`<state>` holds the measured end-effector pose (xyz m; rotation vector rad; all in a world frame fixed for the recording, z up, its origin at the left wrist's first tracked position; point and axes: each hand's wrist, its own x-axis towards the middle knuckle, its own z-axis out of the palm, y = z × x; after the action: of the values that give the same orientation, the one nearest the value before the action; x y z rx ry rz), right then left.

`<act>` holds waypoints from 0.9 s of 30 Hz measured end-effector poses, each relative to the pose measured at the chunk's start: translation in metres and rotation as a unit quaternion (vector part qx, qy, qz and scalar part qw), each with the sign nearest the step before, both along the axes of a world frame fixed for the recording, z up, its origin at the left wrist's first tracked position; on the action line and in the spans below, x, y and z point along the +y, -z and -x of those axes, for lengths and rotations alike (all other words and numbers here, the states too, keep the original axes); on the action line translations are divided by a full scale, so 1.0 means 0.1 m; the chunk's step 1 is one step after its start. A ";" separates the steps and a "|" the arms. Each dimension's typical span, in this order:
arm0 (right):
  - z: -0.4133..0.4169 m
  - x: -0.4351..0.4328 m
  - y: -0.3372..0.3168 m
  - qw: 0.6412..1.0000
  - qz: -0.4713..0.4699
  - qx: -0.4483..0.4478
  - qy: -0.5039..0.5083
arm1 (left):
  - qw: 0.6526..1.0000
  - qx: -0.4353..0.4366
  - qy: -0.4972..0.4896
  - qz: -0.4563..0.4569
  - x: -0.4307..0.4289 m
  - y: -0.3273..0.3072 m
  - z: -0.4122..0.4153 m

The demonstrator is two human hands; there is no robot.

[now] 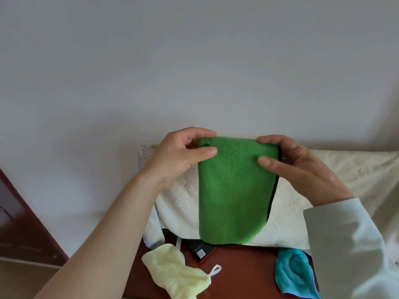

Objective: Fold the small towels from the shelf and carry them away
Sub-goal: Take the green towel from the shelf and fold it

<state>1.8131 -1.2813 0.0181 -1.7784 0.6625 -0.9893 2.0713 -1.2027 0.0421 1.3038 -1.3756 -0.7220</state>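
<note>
The green fleece towel with black edging [233, 190] hangs upright in the air between both hands, above the cream embossed cloth [336, 169] that covers the back of the reddish-brown wooden shelf [241, 277]. The left hand [181, 156] pinches its top left corner between thumb and curled fingers [205, 133]. The right hand [293, 165] pinches the top right corner the same way, where the black trim runs down the side.

The towel looks doubled once already, so the step in hand is probably the next fold. To do it well, keep the top edge taut and level so that the layers do not slip apart. Bring one corner across to meet the other with the black trim lined up, then lay the towel flat and smooth it. Fleece is soft and springy, so a loose pinch may let the inner layer sag.

The pale yellow towel with a hanging loop [179, 275] and the teal towel [295, 270] lie crumpled on the shelf nearer the person, apparently yet to be folded, with a small black device [200, 251] between them
</note>
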 end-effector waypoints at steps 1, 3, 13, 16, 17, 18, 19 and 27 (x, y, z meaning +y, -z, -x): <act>0.03 -0.01 -0.02 1.000 -0.008 0.014 -0.002 | 1.000 0.010 0.026 -0.011 0.00 -0.01 -0.02; 0.04 -0.06 -0.04 0.999 -0.003 0.042 0.003 | 0.998 0.012 0.056 -0.026 0.01 -0.02 -0.04; -0.08 -0.14 0.01 0.997 0.052 0.027 0.041 | 0.995 -0.085 -0.045 0.022 -0.07 0.04 -0.03; -0.11 -0.16 0.00 0.996 0.066 0.015 0.058 | 0.995 -0.078 -0.043 0.047 -0.06 0.02 0.01; -0.11 -0.16 -0.01 0.996 0.066 0.010 0.065 | 0.995 -0.078 -0.045 0.052 -0.06 0.01 0.01; -0.12 -0.16 -0.02 0.996 0.063 0.003 0.069 | 0.995 -0.075 -0.040 0.055 -0.06 0.00 0.02; -0.13 -0.15 -0.03 0.996 0.054 -0.006 0.070 | 0.996 -0.069 -0.030 0.055 -0.06 -0.01 0.03; -0.08 -0.17 -0.08 0.998 0.022 -0.007 0.054 | 0.992 -0.099 -0.056 0.060 -0.09 -0.01 0.01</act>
<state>1.8210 -1.2985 0.0266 -1.7884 0.7390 -1.0954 2.0702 -1.2115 0.0427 1.3724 -1.4668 -0.4349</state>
